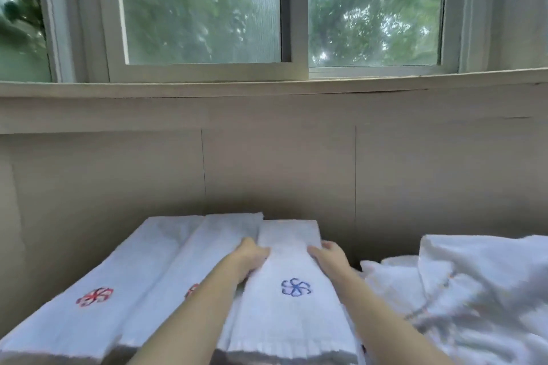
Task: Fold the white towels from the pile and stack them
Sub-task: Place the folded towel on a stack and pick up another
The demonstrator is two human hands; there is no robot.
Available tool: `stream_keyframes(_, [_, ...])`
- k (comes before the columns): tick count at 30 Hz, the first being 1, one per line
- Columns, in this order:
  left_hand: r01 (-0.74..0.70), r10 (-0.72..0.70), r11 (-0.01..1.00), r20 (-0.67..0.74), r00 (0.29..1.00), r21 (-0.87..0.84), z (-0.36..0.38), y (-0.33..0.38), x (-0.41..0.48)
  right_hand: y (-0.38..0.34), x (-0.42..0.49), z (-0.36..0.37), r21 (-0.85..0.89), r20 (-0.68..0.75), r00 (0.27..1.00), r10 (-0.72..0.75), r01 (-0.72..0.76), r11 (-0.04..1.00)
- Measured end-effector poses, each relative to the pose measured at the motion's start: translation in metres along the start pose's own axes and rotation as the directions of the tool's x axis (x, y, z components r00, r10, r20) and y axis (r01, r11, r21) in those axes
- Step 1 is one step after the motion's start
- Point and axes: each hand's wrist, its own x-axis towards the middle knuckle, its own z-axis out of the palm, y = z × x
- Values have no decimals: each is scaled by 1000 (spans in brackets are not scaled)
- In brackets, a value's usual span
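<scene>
Folded white towel with blue motif (292,320) lies lengthwise at centre, rightmost in row of three. Near its far end left hand (252,258) clasps left edge and right hand (329,258) clasps right edge, each grip closed on cloth. Two folded towels with red motifs (98,284) just beside at left; rumpled pile of white towels (474,290) at right. Beyond, panelled wall (278,169), window (204,9) onto green trees
</scene>
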Motion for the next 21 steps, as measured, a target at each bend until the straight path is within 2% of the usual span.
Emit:
stream_keyframes(2, [-60, 55, 997, -93, 994, -54, 4, -4, 22, 12, 19, -4, 15, -32, 997, -64, 65, 998])
stream_keyframes(5, [-194, 164, 966, -177, 971, -172, 4, -2, 46, 9, 29, -9, 129, -13, 984, -177, 177, 976])
stream_keyframes(7, [-272, 221, 951, -293, 930, -146, 5, 0, 57, 0, 32, -6, 145, -71, 961, -266, 274, 951])
stream_keyframes(9, [-265, 212, 958, -352, 911, -107, 6, 0, 61, -6, 34, 1, 94, -89, 954, -285, 293, 952])
stream_keyframes(12, [-109, 128, 990, -254, 959, 87, 13, -4, 61, -3, 36, 8, -293, -62, 975, -215, 188, 937])
stream_keyframes(13, [-92, 118, 988, -219, 969, 124, 14, -5, 58, -1, 33, 9, -351, -61, 983, -175, 143, 926])
stream_keyframes(18, [-173, 182, 966, -29, 983, 194, 13, -1, 28, -2, 15, 10, -375, -30, 994, -108, 89, 923])
stream_keyframes(21, [-140, 135, 909, 42, 990, 393, 9, -4, -4, 0, -12, 5, -331, -28, 996, -81, 67, 941])
